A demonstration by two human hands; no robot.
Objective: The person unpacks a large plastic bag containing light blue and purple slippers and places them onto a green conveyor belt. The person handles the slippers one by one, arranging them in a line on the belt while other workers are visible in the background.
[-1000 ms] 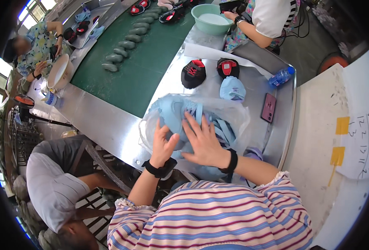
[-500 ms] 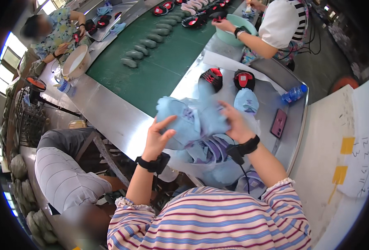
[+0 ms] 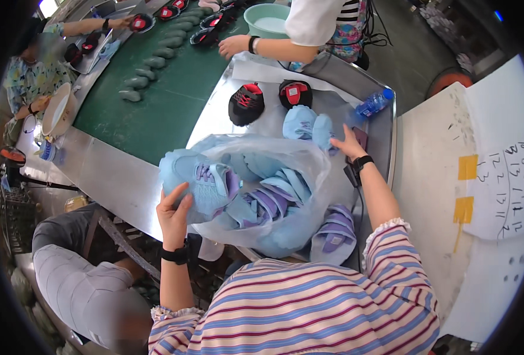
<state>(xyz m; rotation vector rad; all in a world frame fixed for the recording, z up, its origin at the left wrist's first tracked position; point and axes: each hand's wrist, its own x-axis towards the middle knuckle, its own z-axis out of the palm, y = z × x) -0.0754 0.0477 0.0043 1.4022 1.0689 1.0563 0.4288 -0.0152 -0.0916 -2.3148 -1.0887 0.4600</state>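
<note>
In my left hand (image 3: 174, 218) is a light blue shoe upper (image 3: 198, 180) with purple laces, gripped at its near side and held up over the left edge of a clear plastic bag (image 3: 318, 177). The bag holds several more blue uppers with purple linings (image 3: 274, 192). My right hand (image 3: 349, 145) is beyond the bag, its fingers apart, the thumb at the edge of a blue upper (image 3: 322, 131). That upper lies beside another blue upper (image 3: 300, 122) on the metal table (image 3: 214, 127).
Two black and red shoes (image 3: 246, 105) stand farther back. A blue bottle (image 3: 374, 103) and a phone (image 3: 360, 137) lie at the right. Stacked purple-lined uppers (image 3: 336, 234) sit near my right side. Co-workers reach over the green belt (image 3: 155, 112) with its row of grey-green pieces.
My hands have moved apart. The right carried one blue upper away to the far right, beside the other on the table. The left moved left with its upper, uncovering the bag.
</note>
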